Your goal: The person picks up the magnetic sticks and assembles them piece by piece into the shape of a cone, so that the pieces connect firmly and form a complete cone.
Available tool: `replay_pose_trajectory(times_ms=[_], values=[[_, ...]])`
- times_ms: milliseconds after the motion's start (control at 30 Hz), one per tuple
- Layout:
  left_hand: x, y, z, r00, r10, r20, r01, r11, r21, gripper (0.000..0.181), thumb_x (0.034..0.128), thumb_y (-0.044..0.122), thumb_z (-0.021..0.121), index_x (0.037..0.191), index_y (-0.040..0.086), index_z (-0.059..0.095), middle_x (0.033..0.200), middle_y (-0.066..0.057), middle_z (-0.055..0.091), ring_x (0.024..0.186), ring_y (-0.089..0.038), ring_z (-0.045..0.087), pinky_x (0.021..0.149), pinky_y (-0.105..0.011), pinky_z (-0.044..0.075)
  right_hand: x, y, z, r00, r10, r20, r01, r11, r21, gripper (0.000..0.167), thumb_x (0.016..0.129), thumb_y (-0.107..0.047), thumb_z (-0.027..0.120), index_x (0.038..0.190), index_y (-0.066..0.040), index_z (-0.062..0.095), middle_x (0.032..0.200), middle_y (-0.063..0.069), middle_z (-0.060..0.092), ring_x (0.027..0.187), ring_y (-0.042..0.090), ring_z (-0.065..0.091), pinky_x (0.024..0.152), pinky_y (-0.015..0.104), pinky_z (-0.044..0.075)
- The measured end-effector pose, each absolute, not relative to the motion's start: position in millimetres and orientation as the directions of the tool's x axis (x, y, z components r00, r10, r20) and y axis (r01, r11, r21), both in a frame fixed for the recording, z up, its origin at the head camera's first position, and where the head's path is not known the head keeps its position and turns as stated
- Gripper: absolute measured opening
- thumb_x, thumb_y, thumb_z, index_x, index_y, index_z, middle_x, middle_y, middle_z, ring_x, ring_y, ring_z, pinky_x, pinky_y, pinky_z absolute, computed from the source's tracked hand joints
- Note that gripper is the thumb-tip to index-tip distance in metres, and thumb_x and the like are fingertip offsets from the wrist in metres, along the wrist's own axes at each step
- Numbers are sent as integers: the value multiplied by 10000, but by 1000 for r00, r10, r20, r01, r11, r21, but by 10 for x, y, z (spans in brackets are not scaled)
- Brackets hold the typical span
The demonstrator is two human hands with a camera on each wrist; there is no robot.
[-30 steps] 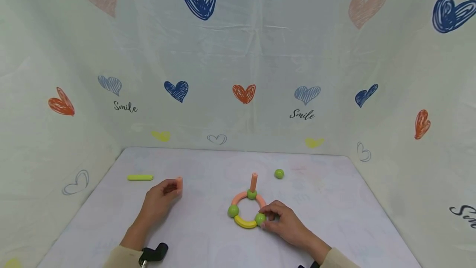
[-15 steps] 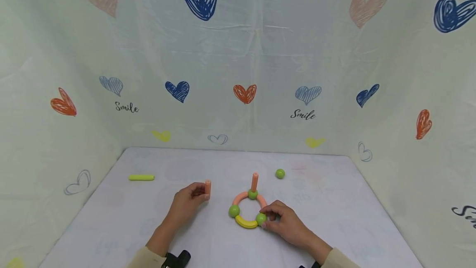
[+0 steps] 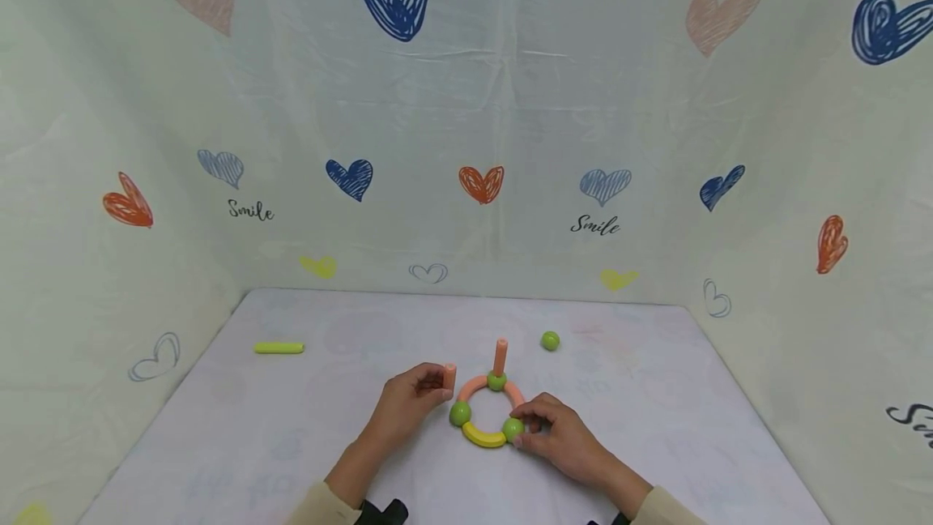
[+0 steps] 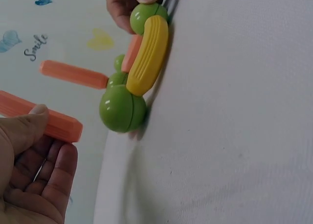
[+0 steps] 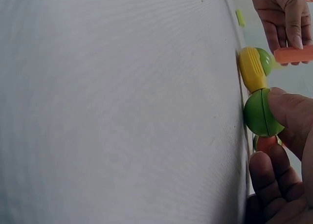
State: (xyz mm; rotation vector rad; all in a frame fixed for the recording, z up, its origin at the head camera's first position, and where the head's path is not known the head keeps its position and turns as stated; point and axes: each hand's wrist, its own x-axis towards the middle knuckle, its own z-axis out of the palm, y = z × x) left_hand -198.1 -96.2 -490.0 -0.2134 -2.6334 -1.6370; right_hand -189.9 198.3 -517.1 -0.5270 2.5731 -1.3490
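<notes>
My left hand [image 3: 410,401] pinches an orange rod [image 4: 63,127] upright between thumb and fingers, a little left of a ring on the table. Curved orange pieces [image 3: 472,387], a curved yellow piece [image 3: 484,437] and three green balls make up this ring. From the far green ball [image 3: 496,381] a second orange rod [image 3: 500,356] stands up. The left green ball [image 4: 122,108] is the part nearest the held rod; the two are apart. My right hand [image 3: 560,436] pinches the right green ball [image 5: 263,112], thumb on one side.
A loose green ball [image 3: 550,340] lies behind the ring to the right. Far left on the white table [image 3: 350,330] lies a lime-green rod [image 3: 279,347]. A cloth with printed hearts [image 3: 481,184] hangs around the table's back and sides.
My left hand has carried the orange rod rightward across the table, close to the ring. My right hand has stayed on the green ball, and the ring has not moved.
</notes>
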Motion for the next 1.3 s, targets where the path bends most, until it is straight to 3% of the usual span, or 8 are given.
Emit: replay_pose_trajectory(times_ms=[433, 667, 1000, 1300], values=[[-1930, -839, -4937, -967, 225, 121, 193, 335, 922, 247, 948, 146, 793, 1182, 90, 737, 1136, -58, 758, 1017, -191, 734, 841, -212, 580, -1896, 1984, -5178, -913, -406, 22, -247, 511, -823, 308, 902, -293, 850, 1176, -190, 754, 1022, -25, 615, 925, 106, 565, 781, 218, 456], [-1892, -838, -4960, -975, 205, 85, 169, 437, 884, 284, 931, 209, 820, 1192, 120, 752, 1140, -23, 753, 1016, -179, 712, 845, -284, 590, -1891, 1998, -5174, -914, -406, 9, -237, 514, -824, 305, 912, -298, 840, 1185, -196, 751, 1038, -34, 618, 924, 98, 567, 774, 222, 459], [-1921, -843, -5108, -964, 221, 149, 249, 552, 796, 291, 877, 184, 869, 1130, 98, 756, 1034, 24, 719, 928, -104, 664, 779, -241, 571, -1897, 1981, -5164, -913, -408, 10, -240, 517, -822, 300, 908, -287, 843, 1176, -185, 753, 1041, -24, 623, 921, 89, 567, 775, 218, 463], [-2009, -855, -5119, -968, 211, 133, 237, 609, 757, 228, 942, 212, 810, 1144, 133, 741, 1020, 51, 692, 878, -55, 626, 751, -243, 549, -1841, 1967, -5178, -889, -457, 25, -258, 456, -852, 332, 908, -267, 841, 1219, -192, 752, 1081, -39, 662, 937, 85, 597, 813, 217, 499]])
